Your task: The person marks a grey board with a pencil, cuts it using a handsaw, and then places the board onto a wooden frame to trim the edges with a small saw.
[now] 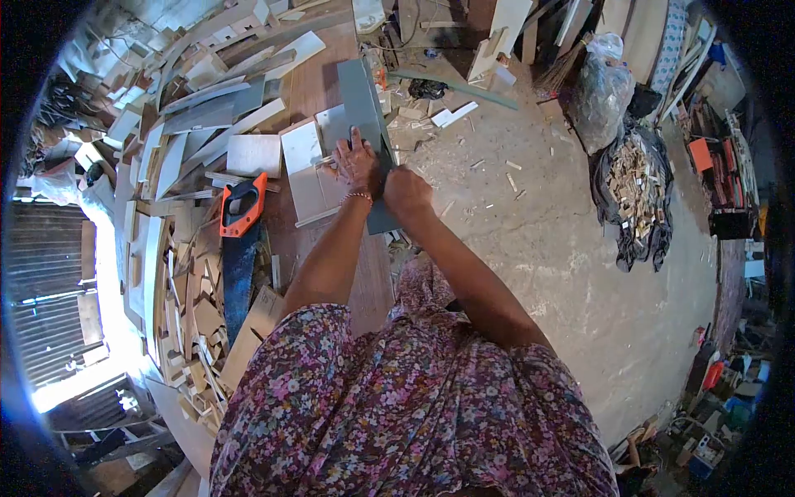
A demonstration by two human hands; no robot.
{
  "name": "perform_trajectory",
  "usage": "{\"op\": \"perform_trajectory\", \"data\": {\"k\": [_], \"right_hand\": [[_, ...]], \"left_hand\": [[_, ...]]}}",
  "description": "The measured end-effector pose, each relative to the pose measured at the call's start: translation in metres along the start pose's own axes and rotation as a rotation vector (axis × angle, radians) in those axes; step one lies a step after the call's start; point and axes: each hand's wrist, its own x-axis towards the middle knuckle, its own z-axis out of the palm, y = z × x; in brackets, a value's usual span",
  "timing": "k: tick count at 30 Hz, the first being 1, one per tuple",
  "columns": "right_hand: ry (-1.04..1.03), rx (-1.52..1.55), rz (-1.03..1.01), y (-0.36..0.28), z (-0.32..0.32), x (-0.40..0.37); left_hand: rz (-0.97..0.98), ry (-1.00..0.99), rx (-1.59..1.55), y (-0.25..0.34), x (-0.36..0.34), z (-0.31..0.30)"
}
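Note:
My left hand (358, 168) rests on a long grey board (358, 91) with its fingers spread, pressing down. A thin light strip or stick (324, 161) shows beside its thumb; I cannot make out what it is. My right hand (407, 195) is closed in a fist at the board's right edge, and whatever it grips is hidden. Beneath and left of the grey board lies a pale panel (301, 147) on the brown wooden worktop (370, 277). To the left, a handsaw with an orange and black handle (243, 207) lies with its dark blade toward me.
Wood offcuts (207, 319) and boards (215, 124) are heaped along the left. On the concrete floor (530, 290) lie scattered scraps, a black bag of wood pieces (636, 186) and a clear plastic sack (600, 99). More boards (505, 33) lean at the back.

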Motion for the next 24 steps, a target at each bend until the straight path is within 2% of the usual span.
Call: {"op": "perform_trajectory", "data": {"k": [3,5,8,9,11,19,22,24], "right_hand": [[-0.022,0.032,0.032,-0.002,-0.014,-0.007],[-0.007,0.064,0.024,-0.001,-0.014,-0.017],[0.038,0.040,0.034,0.006,-0.006,-0.034],[0.029,0.068,0.067,0.006,-0.006,-0.037],[0.022,0.101,0.102,0.007,-0.005,-0.037],[0.007,0.031,-0.017,0.015,0.002,-0.040],[0.109,0.101,0.042,0.022,0.009,-0.037],[0.091,0.122,0.046,0.028,0.009,-0.034]], "left_hand": [[0.011,0.012,-0.091,-0.007,0.002,0.015],[0.081,0.144,-0.072,-0.015,0.003,0.033],[0.114,0.167,-0.060,-0.019,0.005,0.040],[0.116,0.167,-0.060,-0.015,0.005,0.032],[0.032,-0.007,-0.047,-0.007,0.002,0.008],[0.016,-0.015,-0.003,0.001,-0.002,-0.005],[0.017,0.007,-0.044,0.002,-0.003,-0.007],[0.023,0.017,-0.098,0.002,-0.001,-0.003]]}}
